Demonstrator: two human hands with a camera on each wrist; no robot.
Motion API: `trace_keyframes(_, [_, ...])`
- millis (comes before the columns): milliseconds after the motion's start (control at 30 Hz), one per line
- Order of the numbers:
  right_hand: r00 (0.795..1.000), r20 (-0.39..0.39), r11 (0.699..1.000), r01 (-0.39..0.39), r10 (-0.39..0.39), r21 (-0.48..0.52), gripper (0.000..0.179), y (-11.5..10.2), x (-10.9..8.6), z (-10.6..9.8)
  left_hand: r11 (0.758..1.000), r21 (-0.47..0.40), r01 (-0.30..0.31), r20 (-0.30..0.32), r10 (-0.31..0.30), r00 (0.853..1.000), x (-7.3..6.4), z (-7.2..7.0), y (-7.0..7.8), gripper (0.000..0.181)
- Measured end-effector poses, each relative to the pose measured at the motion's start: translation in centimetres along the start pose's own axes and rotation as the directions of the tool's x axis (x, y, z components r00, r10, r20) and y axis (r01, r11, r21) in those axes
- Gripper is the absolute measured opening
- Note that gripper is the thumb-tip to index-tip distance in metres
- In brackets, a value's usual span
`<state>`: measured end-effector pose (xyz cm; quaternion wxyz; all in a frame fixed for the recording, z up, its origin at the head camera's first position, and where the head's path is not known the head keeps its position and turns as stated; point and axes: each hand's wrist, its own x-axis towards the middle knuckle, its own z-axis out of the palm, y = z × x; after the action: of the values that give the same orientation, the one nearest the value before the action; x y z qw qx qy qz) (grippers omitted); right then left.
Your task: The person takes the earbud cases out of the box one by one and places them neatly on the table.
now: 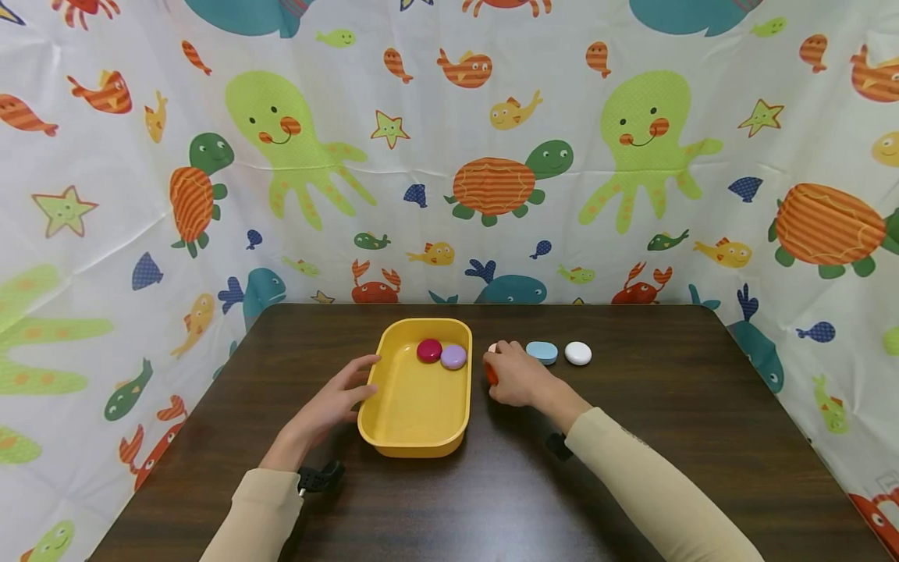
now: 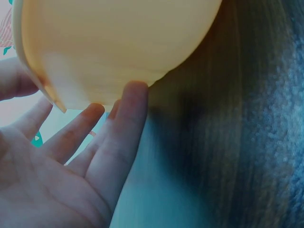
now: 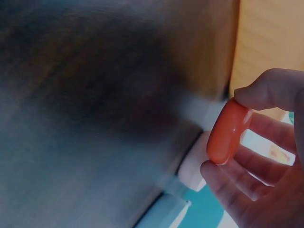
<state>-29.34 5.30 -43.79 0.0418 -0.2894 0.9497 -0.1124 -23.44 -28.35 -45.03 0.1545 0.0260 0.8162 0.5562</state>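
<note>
A yellow rectangular tray point(image 1: 414, 410) with rounded corners stands on the dark table. My left hand point(image 1: 330, 404) is at its left side, with loosely extended fingers touching the outer wall and rim. Inside the tray, near the far end, lie a dark red round piece point(image 1: 429, 350) and a lilac round piece point(image 1: 453, 357), side by side. To the right of the tray, my right hand point(image 1: 518, 376) pinches a glossy orange oval piece point(image 3: 228, 133) between thumb and fingers. A pale pink piece point(image 3: 192, 161) sits just beyond it, partly hidden by the hand in the head view.
A light blue oval piece point(image 1: 542, 352) and a white round piece point(image 1: 578, 353) lie in a row to the right of my right hand. Behind the table point(image 1: 653, 406) hangs a white curtain point(image 1: 435, 125) printed with sea animals.
</note>
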Motion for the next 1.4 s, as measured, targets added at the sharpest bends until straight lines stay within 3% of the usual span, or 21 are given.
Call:
trace_keyframes(567, [0.999, 0.027, 1.0, -0.02, 0.02, -0.005, 0.036, 0.5, 0.0, 1.5, 1.0, -0.002, 0.002, 0.0, -0.002, 1.0, -0.1, -0.1, -0.1, 0.062])
trace_keyframes(1400, [1.0, 0.007, 1.0, 0.017, -0.017, 0.003, 0.032, 0.2, -0.4, 0.6, 1.0, 0.012, -0.009, -0.001, 0.009, 1.0, -0.1, -0.2, -0.2, 0.061])
